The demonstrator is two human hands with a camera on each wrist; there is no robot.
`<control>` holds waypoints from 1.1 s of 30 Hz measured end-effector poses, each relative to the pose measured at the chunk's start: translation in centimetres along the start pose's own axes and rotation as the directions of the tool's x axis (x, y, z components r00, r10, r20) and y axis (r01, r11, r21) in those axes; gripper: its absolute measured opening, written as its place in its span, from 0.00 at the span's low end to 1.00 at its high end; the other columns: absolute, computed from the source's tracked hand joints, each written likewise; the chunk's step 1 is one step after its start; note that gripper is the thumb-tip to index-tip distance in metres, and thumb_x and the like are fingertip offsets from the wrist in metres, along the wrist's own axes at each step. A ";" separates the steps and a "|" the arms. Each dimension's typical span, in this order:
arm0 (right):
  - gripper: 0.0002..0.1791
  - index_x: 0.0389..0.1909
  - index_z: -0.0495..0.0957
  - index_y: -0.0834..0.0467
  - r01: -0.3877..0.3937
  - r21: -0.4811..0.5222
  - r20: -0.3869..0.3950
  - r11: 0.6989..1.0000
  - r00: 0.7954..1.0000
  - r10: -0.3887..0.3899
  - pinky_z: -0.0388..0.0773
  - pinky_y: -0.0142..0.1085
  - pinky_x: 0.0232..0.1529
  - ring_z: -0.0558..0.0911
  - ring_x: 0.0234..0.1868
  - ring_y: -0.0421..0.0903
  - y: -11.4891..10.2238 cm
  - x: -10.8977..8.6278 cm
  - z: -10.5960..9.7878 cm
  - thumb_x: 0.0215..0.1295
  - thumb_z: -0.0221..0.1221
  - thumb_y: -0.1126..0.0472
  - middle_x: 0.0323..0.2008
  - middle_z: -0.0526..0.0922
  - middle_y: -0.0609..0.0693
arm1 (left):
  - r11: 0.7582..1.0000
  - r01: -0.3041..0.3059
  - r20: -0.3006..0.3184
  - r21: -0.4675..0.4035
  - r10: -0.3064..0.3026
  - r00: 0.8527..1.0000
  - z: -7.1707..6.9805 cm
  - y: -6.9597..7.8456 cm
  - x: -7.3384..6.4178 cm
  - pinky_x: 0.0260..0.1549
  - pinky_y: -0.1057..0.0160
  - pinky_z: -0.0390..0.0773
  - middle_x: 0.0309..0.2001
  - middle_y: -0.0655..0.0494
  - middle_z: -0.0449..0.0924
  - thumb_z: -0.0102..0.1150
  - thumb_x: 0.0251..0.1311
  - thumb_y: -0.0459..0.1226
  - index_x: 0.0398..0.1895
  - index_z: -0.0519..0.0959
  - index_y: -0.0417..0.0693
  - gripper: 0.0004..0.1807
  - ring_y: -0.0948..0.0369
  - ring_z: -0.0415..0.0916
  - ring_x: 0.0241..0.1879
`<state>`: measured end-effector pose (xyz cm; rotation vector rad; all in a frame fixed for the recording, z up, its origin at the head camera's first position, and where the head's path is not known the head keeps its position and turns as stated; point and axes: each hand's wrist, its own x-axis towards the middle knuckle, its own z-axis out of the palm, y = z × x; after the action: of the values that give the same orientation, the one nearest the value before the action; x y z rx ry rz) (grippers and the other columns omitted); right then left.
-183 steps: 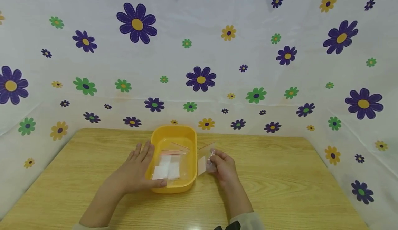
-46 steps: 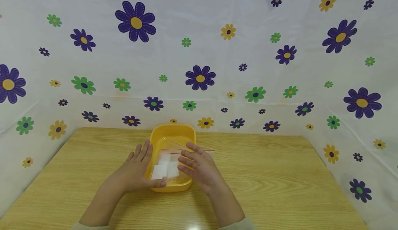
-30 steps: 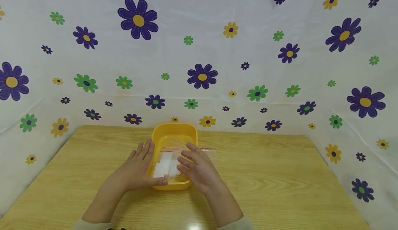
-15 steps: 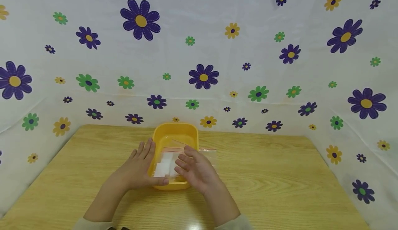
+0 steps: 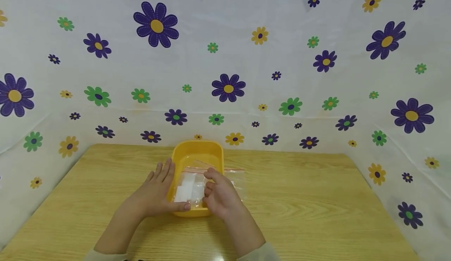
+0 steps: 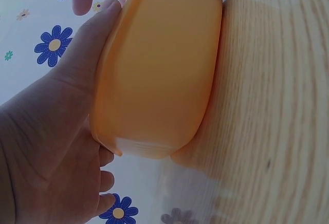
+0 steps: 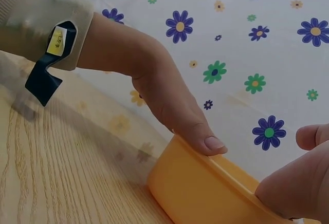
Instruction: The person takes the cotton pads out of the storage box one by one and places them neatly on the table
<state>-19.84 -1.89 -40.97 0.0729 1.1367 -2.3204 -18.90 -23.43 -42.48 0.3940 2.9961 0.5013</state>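
A yellow plastic tub [image 5: 197, 146] stands on the wooden table, with several clear zip bags [image 5: 184, 192] inside, each with white contents and a red seal line. My left hand [image 5: 151, 192] rests along its left side, fingers straight and thumb over the near rim. My right hand [image 5: 222, 196] is at the right rim, fingers bent inward with the tips right at a bag. Whether they pinch it I cannot tell. Another zip bag [image 5: 240, 182] shows right of the tub, partly hidden by that hand. In the left wrist view the tub's outer wall [image 6: 159, 70] fills the middle.
The wooden table [image 5: 310, 206] extends on both sides of the tub. A white flower-print cloth [image 5: 299, 77] hangs behind it and along both sides. A dark strap with a yellow label [image 7: 56, 44] is on a sleeve cuff.
Earlier the right hand held a bag right of the tub. It has since moved left to the rim, and its spread fingers have bent inward over the last second. The left hand stays put.
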 end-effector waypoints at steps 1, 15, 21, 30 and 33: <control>0.46 0.80 0.34 0.61 -0.003 -0.005 -0.001 1.000 1.000 0.003 0.36 0.55 0.77 0.41 0.74 0.64 0.0 0.0 0.0 0.71 0.51 0.58 0.75 0.20 0.72 | 1.000 -0.001 0.001 -0.001 0.001 1.000 0.0 0.0 0.0 0.72 0.34 0.43 0.80 0.36 0.34 0.57 0.42 0.79 0.78 0.41 0.33 0.76 0.35 0.33 0.77; 0.40 0.79 0.49 0.57 0.035 -0.105 -0.027 0.994 0.999 -0.038 0.59 0.60 0.71 0.50 0.75 0.70 0.3 0.1 -0.1 0.70 0.53 0.56 0.78 0.39 0.66 | 1.000 -0.014 0.007 -0.021 0.014 1.000 -0.1 0.1 0.0 0.71 0.33 0.43 0.79 0.36 0.34 0.58 0.44 0.77 0.78 0.41 0.32 0.75 0.34 0.33 0.77; 0.42 0.79 0.50 0.56 0.043 -0.171 -0.025 0.984 0.999 -0.048 0.70 0.52 0.65 0.58 0.72 0.66 0.3 0.2 0.0 0.67 0.56 0.56 0.77 0.49 0.61 | 1.000 -0.017 -0.009 -0.018 0.017 1.000 0.1 0.0 -0.2 0.71 0.33 0.44 0.79 0.35 0.36 0.59 0.44 0.76 0.78 0.42 0.32 0.74 0.33 0.34 0.77; 0.50 0.80 0.40 0.59 0.078 -0.325 0.000 0.942 0.997 -0.083 0.63 0.56 0.69 0.56 0.73 0.65 -0.3 0.4 0.5 0.65 0.59 0.54 0.75 0.52 0.66 | 1.000 -0.020 -0.003 -0.014 0.020 1.000 -0.1 0.1 0.0 0.72 0.34 0.43 0.80 0.36 0.34 0.59 0.44 0.76 0.78 0.41 0.33 0.74 0.35 0.34 0.77; 0.51 0.80 0.40 0.60 0.093 -0.393 0.000 0.915 0.995 -0.101 0.67 0.52 0.68 0.62 0.71 0.63 -0.4 0.9 0.8 0.65 0.60 0.53 0.73 0.60 0.64 | 1.000 -0.015 0.003 -0.018 0.015 1.000 -0.2 0.0 -0.2 0.72 0.33 0.43 0.80 0.36 0.34 0.59 0.44 0.76 0.78 0.41 0.32 0.74 0.34 0.34 0.77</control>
<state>-20.69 -2.69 -40.44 -0.1118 1.6272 -2.1306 -18.78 -23.55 -42.32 0.4154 2.9857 0.5280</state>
